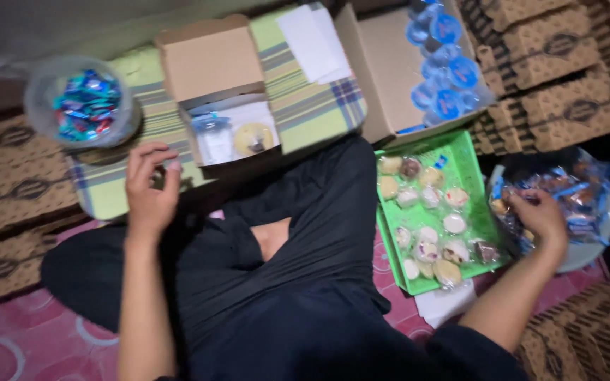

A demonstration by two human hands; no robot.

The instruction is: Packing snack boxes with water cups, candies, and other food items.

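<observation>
Your right hand point(541, 219) reaches into the bowl of blue-wrapped snacks point(587, 204) beside the green tray of wrapped cakes point(471, 176), fingers curled among the packets, though you cannot tell whether they grip one. Your left hand point(148, 189) hovers half-open, holding nothing, just left of the open cardboard box point(213, 70) on the checked cushion point(305, 106), near the tub of candies point(82, 102).

Green plastic basket point(471, 183), green-and-yellow plaid cloth point(305, 106), brown cardboard box point(210, 60), blue-lidded cups point(446, 63), pink ringed mat point(30, 339), black trousers point(305, 282).
</observation>
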